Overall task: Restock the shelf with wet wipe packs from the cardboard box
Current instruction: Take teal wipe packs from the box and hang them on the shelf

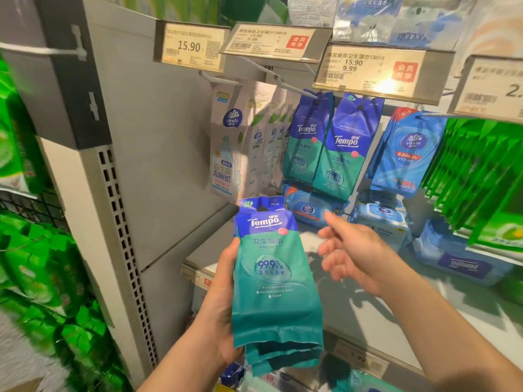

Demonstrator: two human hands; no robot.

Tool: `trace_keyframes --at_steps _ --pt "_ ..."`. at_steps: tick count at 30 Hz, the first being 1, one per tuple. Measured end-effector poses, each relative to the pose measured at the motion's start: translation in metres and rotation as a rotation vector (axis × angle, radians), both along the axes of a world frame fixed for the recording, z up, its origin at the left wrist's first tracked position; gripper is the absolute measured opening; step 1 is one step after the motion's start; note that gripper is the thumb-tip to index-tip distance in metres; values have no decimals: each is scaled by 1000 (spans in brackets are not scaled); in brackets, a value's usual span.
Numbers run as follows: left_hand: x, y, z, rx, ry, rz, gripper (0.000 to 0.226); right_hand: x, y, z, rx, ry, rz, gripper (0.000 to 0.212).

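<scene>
Head view: the left hand (223,301) holds a small stack of Tempo wet wipe packs (273,281) upright in front of the shelving, fingers wrapped behind the stack and the thumb on its left edge; there seem to be 2 or more packs, since further edges show at the bottom, though the exact count cannot be told; the right hand (353,250) hovers just beside the stack on its right, fingers apart and loosely extended, holding nothing and not touching the packs.

Above and behind, 2 peg hooks (294,87) under the price tags (273,42) marked 15.90 and 9.99 already carry matching hanging Tempo packs (328,145); to their left hang white Vinda packs (229,154), to their right blue Vinda packs (404,154); flat wipe packs (379,222) lie on the shelf (382,315) below.

The cardboard box is not in view; judged from this, restocking is partly done, with the held packs not yet hung and the pegs with room left toward their tips.
</scene>
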State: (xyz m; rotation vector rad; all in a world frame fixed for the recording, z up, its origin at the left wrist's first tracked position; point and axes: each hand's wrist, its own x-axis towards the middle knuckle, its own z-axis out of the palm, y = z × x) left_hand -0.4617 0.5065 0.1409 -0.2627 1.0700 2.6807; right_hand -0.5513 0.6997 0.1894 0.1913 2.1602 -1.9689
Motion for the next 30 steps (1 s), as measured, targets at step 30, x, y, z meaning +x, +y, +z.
trace_keyframes --at_steps 30 --pt "-12 -24 -2 -56 -118 12 75 81 -20 53 109 635 108 32"
